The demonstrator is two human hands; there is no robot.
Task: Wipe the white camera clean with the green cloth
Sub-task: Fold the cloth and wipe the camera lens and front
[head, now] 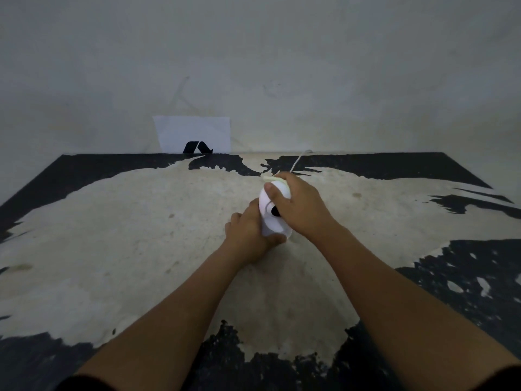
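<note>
Camera held over the middle of the counter, both hands on it.

The left hand has its grip on the camera's near, lower end; the right hand lies over its far side, pressing the cloth onto the top. A cord runs from behind the right hand to the counter's back edge. Back left, a sheet of paper leans on the wall, behind the counter.

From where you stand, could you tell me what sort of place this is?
Probably a bare, makeshift work corner: a worn table with black coating peeled away, a plain grey wall behind, and a white sheet propped against it.
</note>
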